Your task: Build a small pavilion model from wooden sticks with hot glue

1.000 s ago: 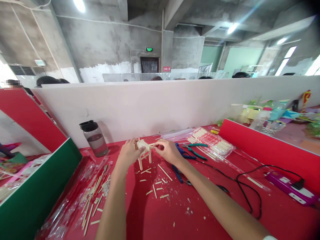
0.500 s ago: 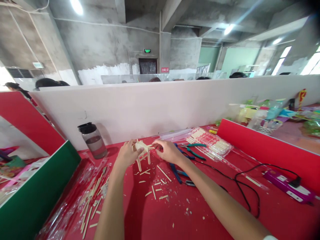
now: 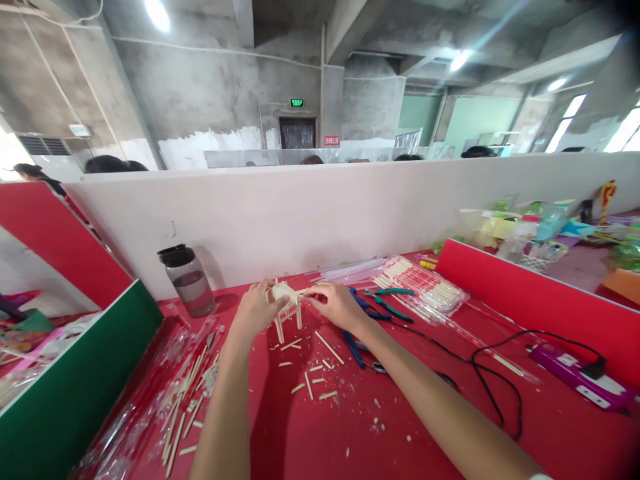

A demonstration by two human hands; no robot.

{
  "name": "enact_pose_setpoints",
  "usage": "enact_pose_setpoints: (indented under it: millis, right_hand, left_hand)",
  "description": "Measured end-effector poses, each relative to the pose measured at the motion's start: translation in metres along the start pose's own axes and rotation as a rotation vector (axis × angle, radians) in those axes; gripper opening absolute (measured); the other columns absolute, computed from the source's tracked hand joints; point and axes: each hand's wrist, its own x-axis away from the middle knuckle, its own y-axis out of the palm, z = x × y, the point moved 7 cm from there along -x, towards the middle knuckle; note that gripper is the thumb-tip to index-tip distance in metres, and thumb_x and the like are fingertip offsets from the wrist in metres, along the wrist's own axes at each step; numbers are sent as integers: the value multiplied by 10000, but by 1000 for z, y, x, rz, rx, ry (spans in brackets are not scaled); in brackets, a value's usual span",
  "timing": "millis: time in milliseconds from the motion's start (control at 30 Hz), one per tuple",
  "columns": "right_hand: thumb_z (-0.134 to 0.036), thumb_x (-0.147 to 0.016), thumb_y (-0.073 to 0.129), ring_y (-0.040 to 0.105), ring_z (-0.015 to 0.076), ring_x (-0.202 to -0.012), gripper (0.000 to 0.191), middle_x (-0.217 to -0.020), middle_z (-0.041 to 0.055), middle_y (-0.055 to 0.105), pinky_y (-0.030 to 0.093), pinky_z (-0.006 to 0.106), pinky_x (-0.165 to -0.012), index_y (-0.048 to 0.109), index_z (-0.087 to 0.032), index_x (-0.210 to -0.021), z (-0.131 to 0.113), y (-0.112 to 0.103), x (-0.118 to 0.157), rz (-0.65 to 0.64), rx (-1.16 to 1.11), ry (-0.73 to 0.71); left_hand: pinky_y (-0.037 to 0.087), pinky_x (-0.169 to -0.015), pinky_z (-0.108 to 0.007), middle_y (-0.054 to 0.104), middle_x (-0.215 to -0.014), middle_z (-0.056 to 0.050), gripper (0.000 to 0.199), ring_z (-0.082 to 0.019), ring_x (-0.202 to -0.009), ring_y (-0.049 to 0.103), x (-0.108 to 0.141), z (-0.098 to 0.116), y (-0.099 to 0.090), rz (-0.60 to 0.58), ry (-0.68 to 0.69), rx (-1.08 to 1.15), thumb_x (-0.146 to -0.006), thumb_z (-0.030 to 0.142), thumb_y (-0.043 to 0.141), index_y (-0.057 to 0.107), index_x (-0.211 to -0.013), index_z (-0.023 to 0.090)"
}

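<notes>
A small model chair or stool built of pale wooden sticks (image 3: 281,328) stands on legs on the red tabletop. My left hand (image 3: 254,310) is closed around its left side, with the thumb across the front and the fingers behind. At its right side my right hand (image 3: 336,307) pinches a short stick end (image 3: 301,292) that meets the model's upper edge. The fingertips partly hide where stick and model meet. Cut stick pieces (image 3: 309,385) and small chips lie on the table in front of the model.
A dark-lidded water bottle (image 3: 190,283) stands back left. Long sticks (image 3: 183,407) and clear wrappers lie left. Green-handled pliers (image 3: 393,305), blue-handled tools (image 3: 354,348), packed sticks (image 3: 425,287), a black cable and a purple power strip (image 3: 580,377) are right. White and red partitions border the table.
My right hand has shifted slightly left, its fingertips closer to the model's edge. My left hand and the model stay in place. The view has drifted a little.
</notes>
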Motion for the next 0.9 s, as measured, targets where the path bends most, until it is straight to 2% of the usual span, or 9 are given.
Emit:
enact_pose_setpoints:
  millis: [233,667,900]
  right_hand:
    - [-207,-889,655,675,174,-853,152,-946,38,753,484,272,-794,760,-240,-993,1,0,1,9,-8,11]
    - [-192,-882,659,662,166,-820,141,-910,36,742,475,257,-767,758,-226,-977,0,1,1,16,19,6]
    - [-200,-881,655,657,156,-814,181,-953,31,737,479,249,-766,735,-225,-1042,1,2,2,-16,21,17]
  left_hand:
    - [465,-765,-325,665,-1002,-92,411,-241,-895,624,0,1,1,-11,-2,-5,-812,436,616,600,-1137,185]
    - [476,-805,-332,663,-1038,-101,437,-244,-918,634,-3,-5,4,6,-4,-4,-807,461,624,594,-1148,190]
    - [469,-784,-335,659,-1014,-96,445,-239,-879,625,-3,-6,4,2,0,21,-800,449,630,598,-1152,178]
